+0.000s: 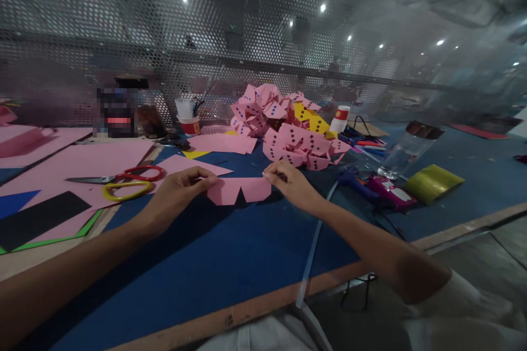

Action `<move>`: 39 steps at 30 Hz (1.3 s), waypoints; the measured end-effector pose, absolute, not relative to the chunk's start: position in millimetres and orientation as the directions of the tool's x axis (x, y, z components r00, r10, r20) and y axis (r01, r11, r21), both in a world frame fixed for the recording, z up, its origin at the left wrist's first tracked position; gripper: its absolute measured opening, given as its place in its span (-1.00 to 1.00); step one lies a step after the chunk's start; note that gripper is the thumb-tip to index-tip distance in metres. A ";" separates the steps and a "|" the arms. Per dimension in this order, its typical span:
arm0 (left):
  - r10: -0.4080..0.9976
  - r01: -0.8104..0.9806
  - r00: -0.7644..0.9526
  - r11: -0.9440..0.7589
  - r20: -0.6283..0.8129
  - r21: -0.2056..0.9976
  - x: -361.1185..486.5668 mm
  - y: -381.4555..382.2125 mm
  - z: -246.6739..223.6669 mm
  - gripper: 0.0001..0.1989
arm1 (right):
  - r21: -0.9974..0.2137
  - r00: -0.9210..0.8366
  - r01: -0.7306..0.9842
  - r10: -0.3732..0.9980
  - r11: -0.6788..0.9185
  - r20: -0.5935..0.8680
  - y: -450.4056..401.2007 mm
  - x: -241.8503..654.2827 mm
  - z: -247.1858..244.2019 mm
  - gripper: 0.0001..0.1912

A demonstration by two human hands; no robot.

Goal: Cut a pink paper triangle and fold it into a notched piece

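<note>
Between my two hands a cut piece of pink paper [222,191] stretches over the blue tabletop. A V-shaped notch opens at the middle of its lower edge, and its lower corners are cut at a slant. My left hand [181,189] is closed, thumb and fingers pinching the paper's upper left end. At the upper right end my right hand [290,182] pinches it too. Scissors [132,182] with one red and one yellow handle lie left of my left hand, on pink sheets. Just beyond my hands sits a pile of folded pink paper pieces [298,140] with dark dots.
A glue gun [389,192] lies to the right, near a clear jar [405,151] and a yellow-green roll [434,182]. Pens [368,145] lie behind. At left are pink sheets [94,156] and a black piece [45,219]. A pale strip [315,252] crosses the front edge.
</note>
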State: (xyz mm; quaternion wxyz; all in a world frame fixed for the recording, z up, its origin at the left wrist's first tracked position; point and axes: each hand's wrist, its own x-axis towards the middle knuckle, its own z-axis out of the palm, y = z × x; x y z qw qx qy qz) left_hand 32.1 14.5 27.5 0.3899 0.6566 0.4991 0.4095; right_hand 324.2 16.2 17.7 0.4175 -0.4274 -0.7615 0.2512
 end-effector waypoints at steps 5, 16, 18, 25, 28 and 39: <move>0.984 0.213 0.141 -0.139 0.110 0.967 33.3 13.9 25.9 -0.53 | -0.738 -0.276 0.428 0.853 0.521 0.442 18.4 324.5 15.1 -0.85; 0.771 0.643 0.295 -0.597 0.564 0.479 30.2 8.5 29.0 -0.63 | -0.588 -0.279 0.439 0.725 0.679 0.630 5.4 316.9 21.4 -0.86; 0.684 0.632 0.367 -0.681 0.631 0.370 36.2 3.3 28.7 -0.65 | -0.540 -0.292 0.444 0.685 0.715 0.667 1.2 313.3 22.0 -0.85; 0.685 0.613 0.431 -0.700 0.587 0.367 65.9 -9.1 22.5 -0.72 | -0.394 -0.374 0.461 0.576 0.795 0.727 -7.4 302.3 18.5 -0.86; 0.657 0.620 0.451 -0.717 0.604 0.318 66.5 -6.5 24.4 -0.83 | -0.312 -0.395 0.537 0.561 0.784 0.728 -10.1 304.5 23.7 -0.86; 0.497 0.670 0.538 -0.742 0.681 0.013 58.4 -13.1 35.9 -0.84 | -0.262 -0.471 0.574 0.574 0.776 0.670 -3.3 312.9 27.0 -0.89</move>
